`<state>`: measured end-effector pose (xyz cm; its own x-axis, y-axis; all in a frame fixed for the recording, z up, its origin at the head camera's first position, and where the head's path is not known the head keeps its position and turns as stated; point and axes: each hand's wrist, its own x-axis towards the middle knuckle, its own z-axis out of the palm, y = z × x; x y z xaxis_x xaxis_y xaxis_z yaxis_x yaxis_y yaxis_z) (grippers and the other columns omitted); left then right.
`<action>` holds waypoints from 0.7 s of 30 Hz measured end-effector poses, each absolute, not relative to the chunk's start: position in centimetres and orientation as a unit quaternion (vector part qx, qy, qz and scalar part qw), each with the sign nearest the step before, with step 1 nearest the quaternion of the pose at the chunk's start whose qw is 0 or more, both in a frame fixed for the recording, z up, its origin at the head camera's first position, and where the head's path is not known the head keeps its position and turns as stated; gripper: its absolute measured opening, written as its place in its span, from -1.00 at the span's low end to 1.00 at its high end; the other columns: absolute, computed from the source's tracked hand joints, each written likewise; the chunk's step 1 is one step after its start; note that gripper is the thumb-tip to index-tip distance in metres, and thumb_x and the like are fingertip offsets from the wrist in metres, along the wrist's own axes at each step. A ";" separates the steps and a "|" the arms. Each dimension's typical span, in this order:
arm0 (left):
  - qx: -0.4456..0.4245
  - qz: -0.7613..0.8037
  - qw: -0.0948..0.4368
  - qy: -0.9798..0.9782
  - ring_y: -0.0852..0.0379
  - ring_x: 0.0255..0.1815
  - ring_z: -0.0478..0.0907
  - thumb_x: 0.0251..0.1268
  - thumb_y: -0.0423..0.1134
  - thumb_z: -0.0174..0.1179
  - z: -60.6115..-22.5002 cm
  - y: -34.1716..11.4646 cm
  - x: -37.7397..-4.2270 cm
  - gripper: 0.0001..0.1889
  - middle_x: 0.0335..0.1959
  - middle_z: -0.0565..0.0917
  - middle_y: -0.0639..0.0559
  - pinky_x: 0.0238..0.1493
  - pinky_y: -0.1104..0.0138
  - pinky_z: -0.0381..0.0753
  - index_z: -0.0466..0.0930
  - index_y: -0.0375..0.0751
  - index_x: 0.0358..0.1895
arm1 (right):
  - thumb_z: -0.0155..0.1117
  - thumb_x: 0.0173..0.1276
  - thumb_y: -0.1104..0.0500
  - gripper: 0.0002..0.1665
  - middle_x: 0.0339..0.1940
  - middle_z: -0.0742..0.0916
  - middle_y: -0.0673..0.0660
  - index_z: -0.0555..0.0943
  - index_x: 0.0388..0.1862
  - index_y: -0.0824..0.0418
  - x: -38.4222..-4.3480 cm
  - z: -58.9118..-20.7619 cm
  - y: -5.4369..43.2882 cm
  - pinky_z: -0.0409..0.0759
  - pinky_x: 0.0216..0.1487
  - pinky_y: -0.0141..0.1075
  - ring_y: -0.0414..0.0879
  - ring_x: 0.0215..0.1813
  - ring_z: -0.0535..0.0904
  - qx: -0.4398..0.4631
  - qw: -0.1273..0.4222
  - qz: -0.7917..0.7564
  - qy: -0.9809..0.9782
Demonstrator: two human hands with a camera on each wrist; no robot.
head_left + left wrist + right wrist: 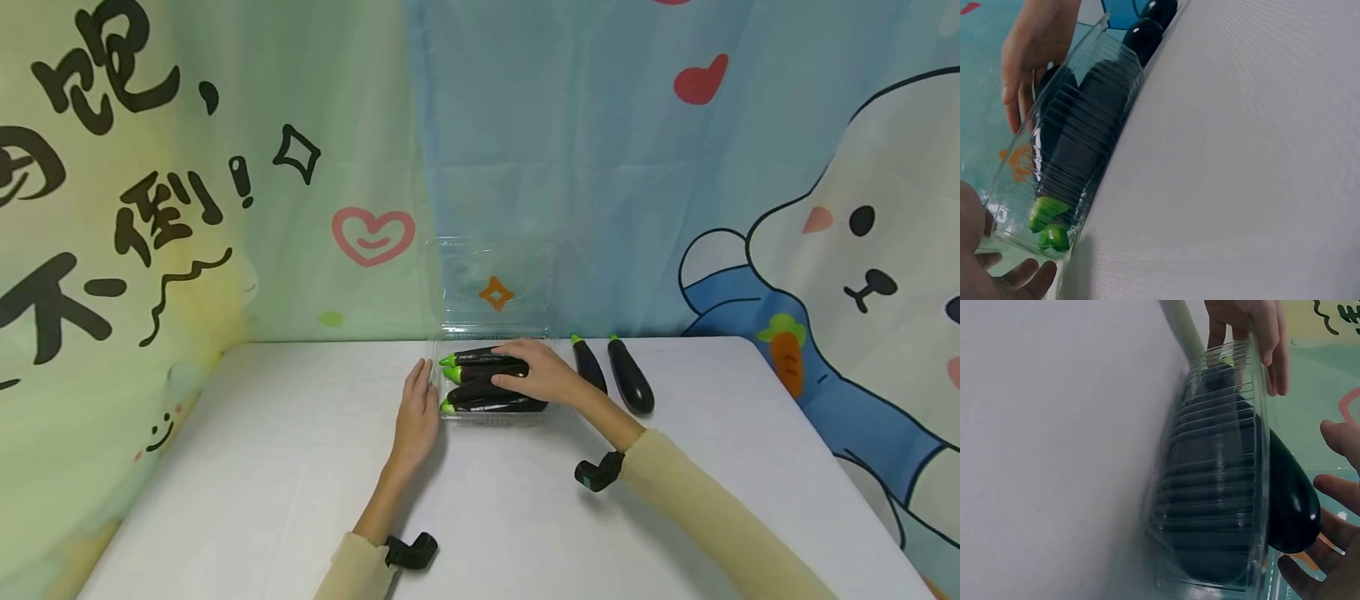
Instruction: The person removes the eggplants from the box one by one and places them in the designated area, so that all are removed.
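In the head view, a clear plastic clamshell box (491,420) holds several dark eggplants (491,403) side by side, green stem ends to the left. My left hand (417,417) lies along the box's left end, its fingers straight and at the wall. Over the eggplants is my right hand (542,373), thumb toward me and fingers reaching to the far side. The right wrist view shows those fingers spread and loosely bent around the blunt end of an eggplant (1291,500) that rises above the rim, with gaps between fingers and skin.
The box's clear lid (495,275) stands raised at the back, against the printed curtain (600,167). To the right of the box, two more eggplants, a nearer-to-box one (588,364) and an outer one (631,379), lie on the white table (300,467).
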<state>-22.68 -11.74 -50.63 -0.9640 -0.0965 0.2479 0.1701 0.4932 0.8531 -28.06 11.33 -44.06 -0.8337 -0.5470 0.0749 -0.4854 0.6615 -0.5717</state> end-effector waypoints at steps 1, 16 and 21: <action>-0.021 -0.502 0.133 -0.854 -0.15 0.54 0.13 0.54 -0.32 -0.20 -50.6 -11.8 -22.6 -0.52 0.51 0.19 -0.20 0.51 -0.04 0.16 0.18 -0.33 0.46 | 0.25 0.34 -0.14 -0.31 0.40 0.47 0.26 0.46 0.36 0.14 -28.1 -44.2 11.3 0.33 0.36 0.25 0.26 0.43 0.34 -0.284 0.054 -0.297 0.910; -0.016 -0.507 0.123 -0.853 -0.13 0.55 0.11 0.55 -0.29 -0.21 -50.5 -11.7 -22.6 -0.52 0.53 0.17 -0.13 0.52 -0.05 0.15 0.20 -0.29 0.46 | 0.26 0.33 -0.16 -0.36 0.35 0.53 0.19 0.50 0.33 0.04 -28.4 -44.6 10.7 0.37 0.36 0.17 0.19 0.41 0.37 -0.295 0.070 -0.292 0.907; -0.015 -0.509 0.118 -0.852 -0.14 0.55 0.10 0.55 -0.28 -0.22 -50.8 -11.6 -22.6 -0.52 0.53 0.16 -0.14 0.51 -0.06 0.15 0.20 -0.27 0.46 | 0.26 0.32 -0.18 -0.36 0.34 0.53 0.16 0.50 0.32 0.01 -28.2 -44.8 10.4 0.42 0.32 0.16 0.17 0.40 0.38 -0.295 0.065 -0.277 0.912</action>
